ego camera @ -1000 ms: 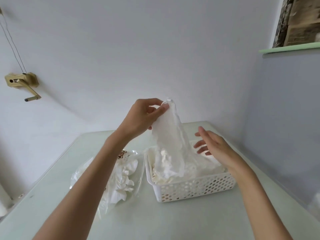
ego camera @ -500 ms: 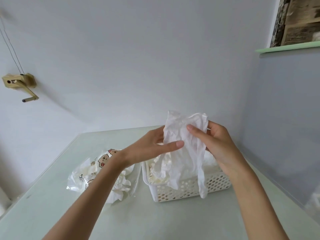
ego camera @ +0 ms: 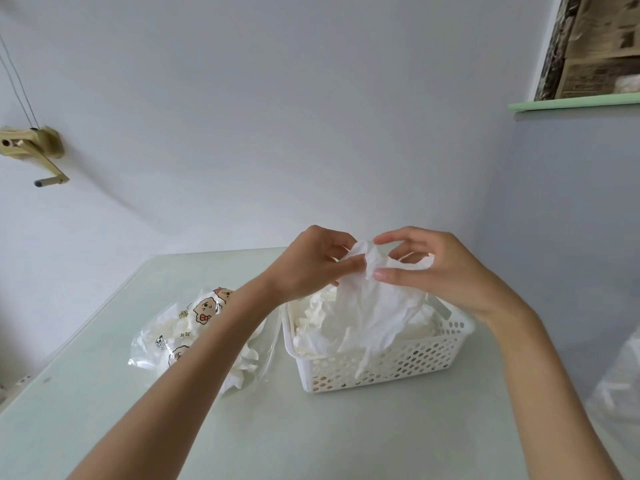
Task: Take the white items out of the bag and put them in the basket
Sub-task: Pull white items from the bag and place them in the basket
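Mid-transfer at frame centre: left hand [ego camera: 311, 263] and right hand [ego camera: 436, 271] pinching 1 white item [ego camera: 374, 306] above basket [ego camera: 398, 362]; next, probably lowering, then letting go.

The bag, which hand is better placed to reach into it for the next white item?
Left, probably. The left hand is nearer the bag; the right hand is over the basket.

Two bare forearms, no sleeves, left hand [ego camera: 313, 263], right hand [ego camera: 438, 268], short unpainted nails
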Demonstrator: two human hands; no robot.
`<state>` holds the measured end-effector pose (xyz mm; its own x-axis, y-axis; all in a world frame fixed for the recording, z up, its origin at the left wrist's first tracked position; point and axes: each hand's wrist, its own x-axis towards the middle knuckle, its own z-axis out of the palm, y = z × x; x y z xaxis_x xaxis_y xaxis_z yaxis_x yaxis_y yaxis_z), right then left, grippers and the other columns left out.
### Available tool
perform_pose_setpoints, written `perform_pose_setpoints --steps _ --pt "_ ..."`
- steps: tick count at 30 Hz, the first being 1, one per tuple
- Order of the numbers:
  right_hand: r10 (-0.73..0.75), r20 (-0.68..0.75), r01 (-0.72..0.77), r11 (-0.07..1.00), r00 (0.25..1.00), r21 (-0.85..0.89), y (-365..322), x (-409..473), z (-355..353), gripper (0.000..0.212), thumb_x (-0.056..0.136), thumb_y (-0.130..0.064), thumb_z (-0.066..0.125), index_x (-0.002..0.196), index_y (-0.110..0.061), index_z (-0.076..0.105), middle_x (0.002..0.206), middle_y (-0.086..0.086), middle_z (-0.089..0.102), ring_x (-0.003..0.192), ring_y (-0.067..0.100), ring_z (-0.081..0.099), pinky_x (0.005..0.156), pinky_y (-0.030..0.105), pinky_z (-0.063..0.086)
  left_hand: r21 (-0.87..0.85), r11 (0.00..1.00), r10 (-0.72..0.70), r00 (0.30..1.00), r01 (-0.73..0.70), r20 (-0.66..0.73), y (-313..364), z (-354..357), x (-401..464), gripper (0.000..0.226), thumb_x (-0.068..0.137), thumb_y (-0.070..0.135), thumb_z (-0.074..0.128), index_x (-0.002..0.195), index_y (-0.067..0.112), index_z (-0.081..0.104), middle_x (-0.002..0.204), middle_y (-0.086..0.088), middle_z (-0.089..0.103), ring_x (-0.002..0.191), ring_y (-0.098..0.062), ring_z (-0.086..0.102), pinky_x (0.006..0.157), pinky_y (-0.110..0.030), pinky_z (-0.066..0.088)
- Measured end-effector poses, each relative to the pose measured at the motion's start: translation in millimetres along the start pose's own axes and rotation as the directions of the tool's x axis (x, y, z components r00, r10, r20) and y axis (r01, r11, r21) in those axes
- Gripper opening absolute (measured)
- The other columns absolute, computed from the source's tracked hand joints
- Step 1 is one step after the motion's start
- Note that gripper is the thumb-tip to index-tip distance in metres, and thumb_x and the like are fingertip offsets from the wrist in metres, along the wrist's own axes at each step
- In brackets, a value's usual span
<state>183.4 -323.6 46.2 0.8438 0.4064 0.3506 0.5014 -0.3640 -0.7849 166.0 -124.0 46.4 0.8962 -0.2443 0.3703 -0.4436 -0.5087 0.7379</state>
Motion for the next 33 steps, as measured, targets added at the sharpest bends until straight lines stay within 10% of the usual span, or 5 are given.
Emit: perform_pose_setpoints --steps 4,11,16,24,33 --pt "-0.047 -0.073 0.044 0.998 0.996 -0.046 -1.3 2.0 -2.1 0.011 0.086 -0.030 0.069 0.093 -0.023 0.073 0.086 -0.005 0.073 0.086 0.015 0.069 0.086 0.036 0.052 -0.102 0.994 -0.047 0.998 0.051 0.033 1.0 -1.6 -3.0 0.011 0.089 0.026 0.066 0.089 0.015 0.070 0.066 0.008 0.071 0.067 -0.006 0.067 0.065 -0.023 0.057" --pt "0.061 -0.010 -0.059 0.993 0.998 0.107 6.7 0.2 -0.1 0.032 0.090 -0.042 0.059 0.093 -0.012 0.070 0.086 0.026 0.061 0.073 0.017 0.055 0.075 0.031 0.043 -0.162 0.980 -0.107 0.990 0.120 0.088 -15.9 -6.7 -15.5 0.031 0.096 0.028 0.055 0.099 0.001 0.070 0.087 -0.004 0.074 0.080 -0.008 0.070 0.079 -0.026 0.057" --pt "-0.004 0.168 0.006 1.000 0.986 -0.009 -0.9 -3.3 -0.7 0.043 0.069 -0.033 0.081 0.109 -0.025 0.067 0.100 -0.010 0.071 0.090 0.006 0.068 0.079 0.022 0.054 -0.221 0.963 -0.139 0.987 0.155 0.085 -32.1 -3.4 -15.9 0.038 0.100 0.030 0.046 0.100 -0.001 0.067 0.097 -0.008 0.072 0.091 -0.011 0.069 0.091 -0.034 0.055" --pt "-0.037 -0.332 0.026 0.999 0.943 -0.036 10.6 19.6 2.2 0.043 0.092 -0.035 0.057 0.078 0.006 0.054 0.063 0.009 0.043 0.057 0.015 0.040 0.058 0.028 0.031 -0.418 0.894 -0.258 0.949 0.162 -0.182 -36.2 32.2 4.6 0.025 0.102 0.030 0.042 0.091 0.012 0.056 0.089 -0.002 0.067 0.088 -0.020 0.068 0.095 -0.038 0.051" --pt "-0.107 -0.535 -0.023 0.973 0.838 -0.231 13.1 44.5 12.7 0.040 0.099 -0.026 0.045 0.061 -0.021 0.033 0.054 -0.005 0.034 0.056 0.020 0.034 0.052 0.032 0.026 0.243 0.967 0.076 0.820 0.079 -0.568 -28.7 26.2 29.2 0.021 0.102 0.039 0.038 0.099 0.021 0.050 0.048 0.006 0.044 0.048 -0.015 0.039 0.052 -0.032 0.026"
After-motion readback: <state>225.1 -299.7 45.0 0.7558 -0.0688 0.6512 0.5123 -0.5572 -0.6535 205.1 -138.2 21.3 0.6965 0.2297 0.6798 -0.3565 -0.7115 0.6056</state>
